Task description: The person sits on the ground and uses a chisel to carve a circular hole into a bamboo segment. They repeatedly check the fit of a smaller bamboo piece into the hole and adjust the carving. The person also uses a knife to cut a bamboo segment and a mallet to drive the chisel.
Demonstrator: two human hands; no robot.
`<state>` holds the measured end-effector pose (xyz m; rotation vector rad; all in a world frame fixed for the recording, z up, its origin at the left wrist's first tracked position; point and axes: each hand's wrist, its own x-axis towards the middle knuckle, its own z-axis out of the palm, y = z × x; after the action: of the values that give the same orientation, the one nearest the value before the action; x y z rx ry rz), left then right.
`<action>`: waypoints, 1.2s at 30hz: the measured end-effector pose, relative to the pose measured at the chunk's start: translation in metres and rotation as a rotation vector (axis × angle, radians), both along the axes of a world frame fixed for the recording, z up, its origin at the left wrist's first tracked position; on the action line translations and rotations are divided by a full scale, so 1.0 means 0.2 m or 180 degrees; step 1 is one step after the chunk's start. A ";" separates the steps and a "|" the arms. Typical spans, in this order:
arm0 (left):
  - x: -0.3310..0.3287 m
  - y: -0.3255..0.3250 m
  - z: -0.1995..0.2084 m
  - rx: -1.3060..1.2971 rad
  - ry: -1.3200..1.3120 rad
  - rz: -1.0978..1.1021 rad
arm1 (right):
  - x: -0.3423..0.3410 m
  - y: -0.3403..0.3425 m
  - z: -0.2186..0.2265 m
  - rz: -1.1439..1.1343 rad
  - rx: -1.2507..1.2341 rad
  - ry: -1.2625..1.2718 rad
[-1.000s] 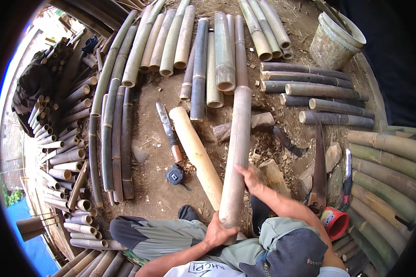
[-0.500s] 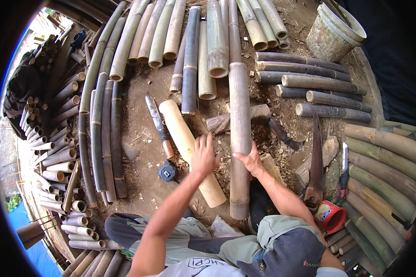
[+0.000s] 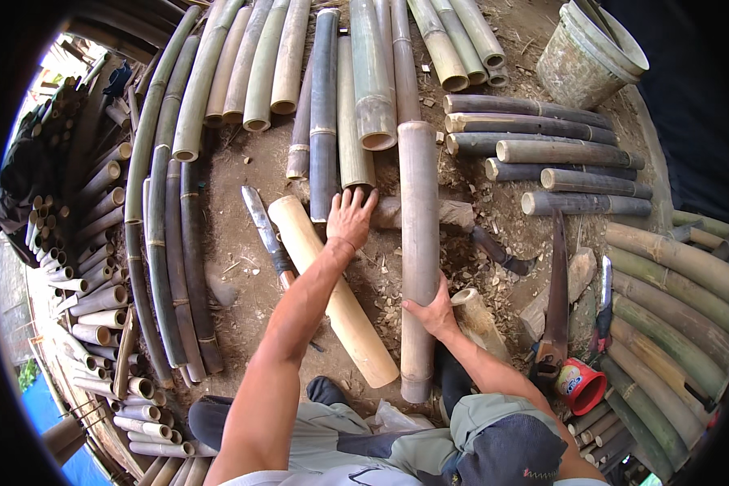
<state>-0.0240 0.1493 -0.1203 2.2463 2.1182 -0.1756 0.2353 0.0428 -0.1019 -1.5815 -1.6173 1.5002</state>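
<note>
The right hand point(image 3: 433, 313) grasps a thick grey-brown bamboo tube point(image 3: 419, 219). The left hand point(image 3: 351, 218) is at the end of a slender greenish bamboo tube point(image 3: 353, 130); whether gripping, I cannot tell.

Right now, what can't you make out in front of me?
Head view:
Knife, handle end: partly behind the left forearm.
Left hand, palm: hidden by its own back.
Right hand, most fingers: hidden by the bamboo tube.
Some upper poles, far ends: cut off by the top edge.

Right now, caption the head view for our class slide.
Right hand on a bamboo pole, left hand by the end of another pole.
</note>
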 end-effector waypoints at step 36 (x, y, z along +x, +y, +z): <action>0.53 -1.09 0.08 0.0148 -0.2739 0.2685 | 0.18 0.89 -0.06 0.0790 0.1829 -0.2129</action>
<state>0.0824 -0.0695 -0.1037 0.9272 2.2342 0.7200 0.2721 0.2215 -0.1134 -1.6497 -2.3973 0.4877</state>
